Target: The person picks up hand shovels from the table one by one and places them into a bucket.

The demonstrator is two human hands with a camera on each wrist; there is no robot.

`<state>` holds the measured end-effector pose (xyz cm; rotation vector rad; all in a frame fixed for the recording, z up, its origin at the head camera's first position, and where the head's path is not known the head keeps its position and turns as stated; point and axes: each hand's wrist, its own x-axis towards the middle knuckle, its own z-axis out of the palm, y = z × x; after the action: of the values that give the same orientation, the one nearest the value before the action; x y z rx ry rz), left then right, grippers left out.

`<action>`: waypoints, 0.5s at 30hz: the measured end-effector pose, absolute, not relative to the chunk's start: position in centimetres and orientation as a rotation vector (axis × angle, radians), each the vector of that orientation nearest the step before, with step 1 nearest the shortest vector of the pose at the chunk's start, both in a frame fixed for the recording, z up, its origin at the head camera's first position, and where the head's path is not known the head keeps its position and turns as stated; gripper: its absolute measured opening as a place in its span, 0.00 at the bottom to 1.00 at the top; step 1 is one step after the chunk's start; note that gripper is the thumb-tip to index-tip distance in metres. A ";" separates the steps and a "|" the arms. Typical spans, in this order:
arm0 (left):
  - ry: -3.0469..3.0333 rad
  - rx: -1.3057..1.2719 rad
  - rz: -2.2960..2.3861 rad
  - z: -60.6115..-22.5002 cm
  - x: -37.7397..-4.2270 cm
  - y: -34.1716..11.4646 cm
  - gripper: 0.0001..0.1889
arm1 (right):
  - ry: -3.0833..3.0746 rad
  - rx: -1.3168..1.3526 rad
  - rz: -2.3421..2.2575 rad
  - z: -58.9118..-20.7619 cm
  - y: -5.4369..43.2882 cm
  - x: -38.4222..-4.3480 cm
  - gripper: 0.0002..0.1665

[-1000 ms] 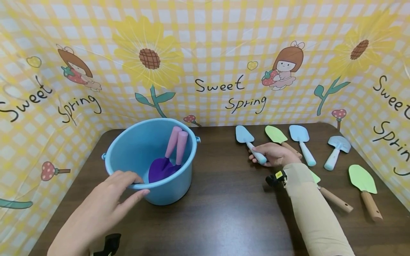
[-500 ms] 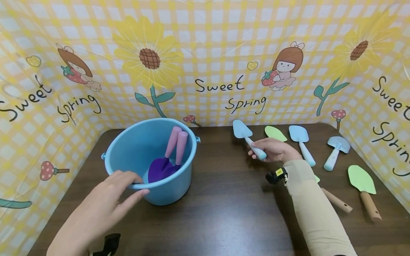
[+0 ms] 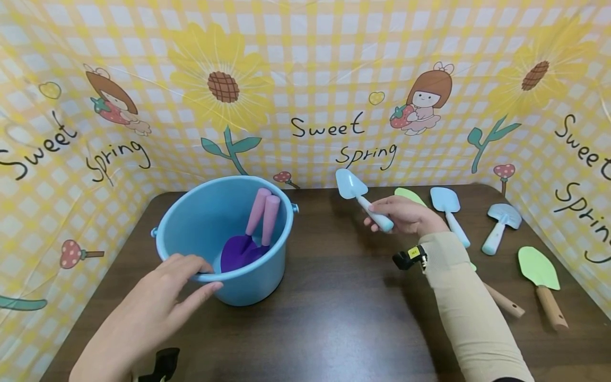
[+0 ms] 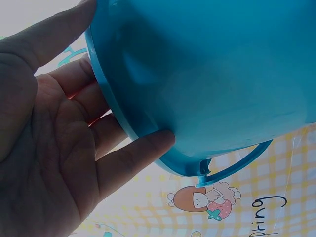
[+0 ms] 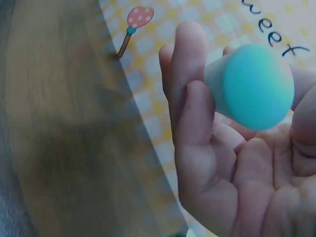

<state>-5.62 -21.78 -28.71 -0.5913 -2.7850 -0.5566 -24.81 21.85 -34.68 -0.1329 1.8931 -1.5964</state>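
Note:
My left hand (image 3: 148,307) grips the near rim of a light blue bucket (image 3: 258,286). In the left wrist view, its thumb and fingers (image 4: 133,158) lie on either side of the rim. Two trowels with purple blades (image 3: 236,254) and pink handles lean inside the bucket. To the right, my right hand (image 3: 406,215) holds a light blue trowel (image 3: 381,220) by its pale handle. The blade points up and away to the left, raised over the far part of the table. In the right wrist view, the rounded turquoise handle end (image 5: 259,86) sticks out between fingers and thumb.
Two more light blue tools, a square-bladed shovel (image 3: 445,200) and a wide-headed one (image 3: 505,215), lie at the right. A green trowel (image 3: 539,268) lies nearer; another wooden handle (image 3: 506,301) shows beside my sleeve. My hand partly hides a further green blade (image 3: 409,195). Patterned cloth (image 3: 324,95) walls the table.
My right hand has lifted the light blue trowel and carried it slightly left, its blade now higher. My left hand and the bucket have stayed in place.

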 end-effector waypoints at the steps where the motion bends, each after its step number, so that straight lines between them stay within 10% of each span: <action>1: -2.784 -0.593 -0.556 -28.7 -5.6 -21.8 0.05 | 1.901 -0.144 -1.593 -34.5 21.7 -24.8 0.30; 15: -2.768 -0.608 -0.556 -28.8 -5.7 -21.8 0.06 | 1.945 -0.198 -1.608 -31.2 19.6 -24.5 0.19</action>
<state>-5.65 -21.80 -28.78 -0.6077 -2.7679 -0.5564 -24.48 19.56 -31.17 -0.1982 1.9448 -1.6085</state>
